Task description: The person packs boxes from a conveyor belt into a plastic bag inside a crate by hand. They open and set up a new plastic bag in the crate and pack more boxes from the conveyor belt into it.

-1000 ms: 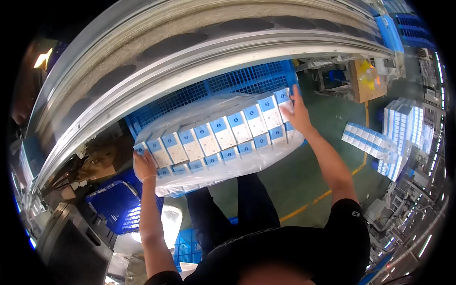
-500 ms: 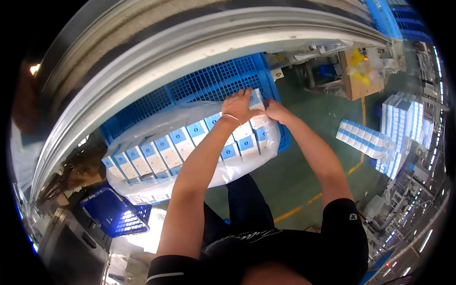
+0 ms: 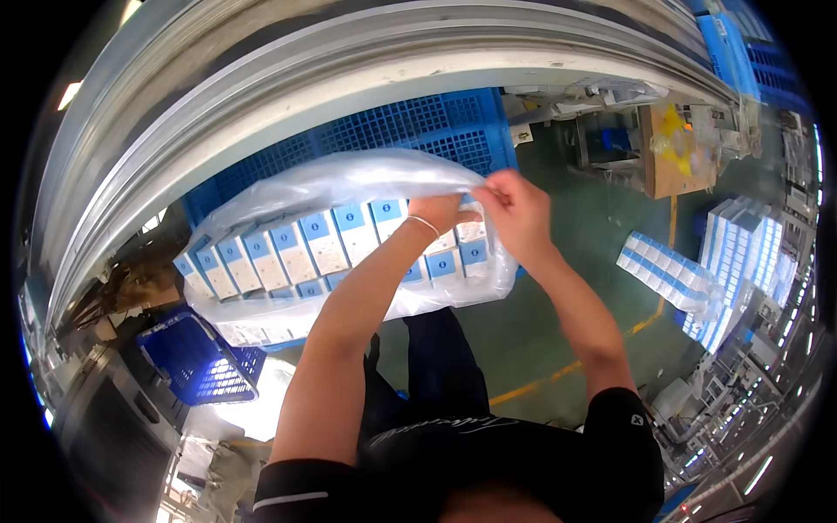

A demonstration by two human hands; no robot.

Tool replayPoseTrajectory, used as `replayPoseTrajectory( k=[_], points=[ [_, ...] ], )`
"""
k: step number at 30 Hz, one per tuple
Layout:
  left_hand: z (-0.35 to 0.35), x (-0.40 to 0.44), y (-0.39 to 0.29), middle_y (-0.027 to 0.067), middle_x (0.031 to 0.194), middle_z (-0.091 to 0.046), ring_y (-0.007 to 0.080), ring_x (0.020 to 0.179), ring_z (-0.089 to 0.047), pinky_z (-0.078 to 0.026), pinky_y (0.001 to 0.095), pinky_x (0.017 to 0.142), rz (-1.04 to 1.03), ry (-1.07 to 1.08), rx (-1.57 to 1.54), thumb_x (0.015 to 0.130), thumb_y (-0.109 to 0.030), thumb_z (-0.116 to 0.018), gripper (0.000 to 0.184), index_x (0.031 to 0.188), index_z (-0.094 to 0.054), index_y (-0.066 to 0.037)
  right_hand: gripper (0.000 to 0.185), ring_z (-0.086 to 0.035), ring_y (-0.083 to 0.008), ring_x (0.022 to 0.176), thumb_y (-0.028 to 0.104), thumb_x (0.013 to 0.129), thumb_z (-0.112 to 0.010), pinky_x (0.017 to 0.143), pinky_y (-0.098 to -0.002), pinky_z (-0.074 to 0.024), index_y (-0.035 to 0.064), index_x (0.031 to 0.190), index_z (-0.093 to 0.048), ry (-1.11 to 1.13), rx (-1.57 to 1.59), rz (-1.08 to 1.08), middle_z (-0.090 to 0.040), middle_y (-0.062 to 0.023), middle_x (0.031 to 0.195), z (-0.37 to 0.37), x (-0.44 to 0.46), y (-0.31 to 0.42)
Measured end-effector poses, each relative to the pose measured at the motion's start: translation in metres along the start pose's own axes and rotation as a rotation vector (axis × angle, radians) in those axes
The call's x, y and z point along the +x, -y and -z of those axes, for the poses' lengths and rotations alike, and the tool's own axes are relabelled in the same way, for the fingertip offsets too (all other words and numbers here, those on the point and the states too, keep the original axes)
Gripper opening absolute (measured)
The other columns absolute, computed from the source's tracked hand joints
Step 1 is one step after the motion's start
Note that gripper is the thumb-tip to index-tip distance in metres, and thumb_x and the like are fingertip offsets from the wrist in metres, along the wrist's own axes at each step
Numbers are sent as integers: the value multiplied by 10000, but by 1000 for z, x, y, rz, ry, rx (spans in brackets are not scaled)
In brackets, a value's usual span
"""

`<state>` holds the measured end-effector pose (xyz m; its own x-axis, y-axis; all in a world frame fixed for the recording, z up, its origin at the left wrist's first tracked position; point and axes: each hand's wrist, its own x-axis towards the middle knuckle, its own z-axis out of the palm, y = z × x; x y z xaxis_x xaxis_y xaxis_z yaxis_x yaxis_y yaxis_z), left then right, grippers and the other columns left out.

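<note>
Small white-and-blue boxes (image 3: 323, 242) stand in rows inside a clear plastic bag (image 3: 384, 171). My left hand (image 3: 438, 213), with a white band at the wrist, is at the right end of the upper row. Its thumb lies stretched over the top of an end box (image 3: 471, 232); the other fingers are hidden by the bag's film, so its grip is unclear. Beside it, at the bag's right corner, my right hand (image 3: 520, 209) is closed, pinching the bag's edge between thumb and fingers.
A blue plastic crate (image 3: 490, 122) lies under the bag, against a pale metal rail (image 3: 366, 96). Lower left is a dark blue basket (image 3: 202, 362). Wrapped box packs (image 3: 667, 270) and a taller stack (image 3: 737, 253) stand on the right, past a yellow floor line (image 3: 558, 373).
The bag's far edge has been pulled up and over toward the boxes, covering my left fingers. The end box sits lower. My right hand has risen slightly with the bag edge.
</note>
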<state>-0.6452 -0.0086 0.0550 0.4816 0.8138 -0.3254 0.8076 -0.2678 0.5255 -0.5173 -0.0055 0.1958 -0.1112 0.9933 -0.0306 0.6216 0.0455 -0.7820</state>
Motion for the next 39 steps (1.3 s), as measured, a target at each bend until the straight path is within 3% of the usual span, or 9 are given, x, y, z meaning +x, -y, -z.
replayPoseTrajectory(
  k=[7,13,17,20,22,26,31,35,39],
  points=[
    [-25,-84,-16,163,1526,-259,392,1422,-186,-122,634,1121,-229,-140,46,837,-532,-577,791,1459,-340,-105,397,-638,-356,890,267,842,-688,820,-384,-486,-18,1098,-585,181,74,-453,-640,-206,987,-16,-109,-35],
    [89,-149,54,224,1306,-494,357,1194,-503,-405,409,1013,-127,-119,-727,896,-341,-586,574,1361,-411,-53,388,-626,-278,817,213,807,-728,781,-353,-493,-44,1061,-586,127,-251,-593,-649,-173,901,45,-92,-13],
    [167,-262,271,181,1064,-599,364,976,-572,-454,458,860,552,-929,40,826,-249,-638,339,1095,-585,-49,535,-533,-384,1086,196,794,-704,945,-428,-421,-29,1239,-510,60,-675,-190,-559,-236,1162,19,-91,24],
    [153,-328,422,220,1085,-625,403,1030,-593,-478,460,879,1441,-595,28,901,-484,-519,529,1140,-603,-19,505,-458,-390,1210,139,797,-669,1015,-448,-384,15,1263,-519,13,-510,227,-488,-209,1303,-102,-53,135],
    [131,-349,481,251,1099,-630,412,1022,-615,-492,455,866,1355,-257,-712,907,-572,-468,652,1174,-601,7,429,-444,-365,1236,90,807,-643,1025,-439,-389,52,1228,-567,307,-58,404,-470,-165,1340,-235,-35,191],
    [87,-372,478,233,924,-674,375,909,-655,-491,438,794,963,-284,-614,878,-554,-563,621,1019,-660,42,467,-390,-322,1294,181,794,-665,1082,-430,-328,103,1246,-576,472,-178,877,-449,-93,1385,-447,-18,247],
    [159,-387,396,156,844,-648,226,795,-633,-481,308,719,495,-916,-1123,828,-99,-644,114,889,-635,-3,581,-364,-272,1319,318,780,-677,1104,-428,-278,100,1296,-524,703,-293,715,-442,-83,1397,-483,-40,244],
    [256,-468,304,47,809,-638,121,784,-588,-472,273,713,21,-531,-436,799,-59,-720,141,873,-615,-3,484,-467,-301,1233,305,857,-591,1032,-447,-361,71,1274,-515,571,-333,709,-514,-133,1312,-495,-55,221],
    [225,-525,316,46,968,-639,142,865,-599,-489,303,762,622,-886,-772,776,-66,-750,341,1079,-600,-20,425,-467,-327,1226,254,885,-587,1022,-445,-372,45,1250,-528,890,-225,410,-512,-158,1308,-464,-66,226]
  ],
)
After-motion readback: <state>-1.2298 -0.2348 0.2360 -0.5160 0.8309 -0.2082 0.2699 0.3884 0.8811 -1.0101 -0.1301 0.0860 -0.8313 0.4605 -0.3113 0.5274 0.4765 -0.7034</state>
